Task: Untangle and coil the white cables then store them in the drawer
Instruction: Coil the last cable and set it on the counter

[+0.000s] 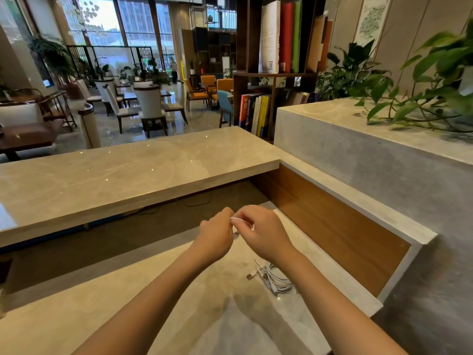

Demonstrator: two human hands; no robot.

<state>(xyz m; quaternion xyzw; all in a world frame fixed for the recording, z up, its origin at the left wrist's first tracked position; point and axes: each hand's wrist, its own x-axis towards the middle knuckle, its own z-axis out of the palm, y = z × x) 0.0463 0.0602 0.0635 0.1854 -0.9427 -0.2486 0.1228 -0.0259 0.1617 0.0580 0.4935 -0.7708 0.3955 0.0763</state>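
My left hand (216, 237) and my right hand (261, 233) meet above the lower marble desk (128, 311). Both pinch a thin white cable (236, 220) that shows only as a short white bit between the fingers; most of it is hidden by the hands. A bundle of white cables (273, 279) with a small connector at its left end lies on the desk under my right forearm. No drawer is in view.
A raised marble counter (128, 170) runs across in front, with a dark gap beneath it. A wooden side panel (332, 226) and a grey stone ledge (384, 160) with leafy plants close off the right side. Bookshelves and dining chairs stand beyond.
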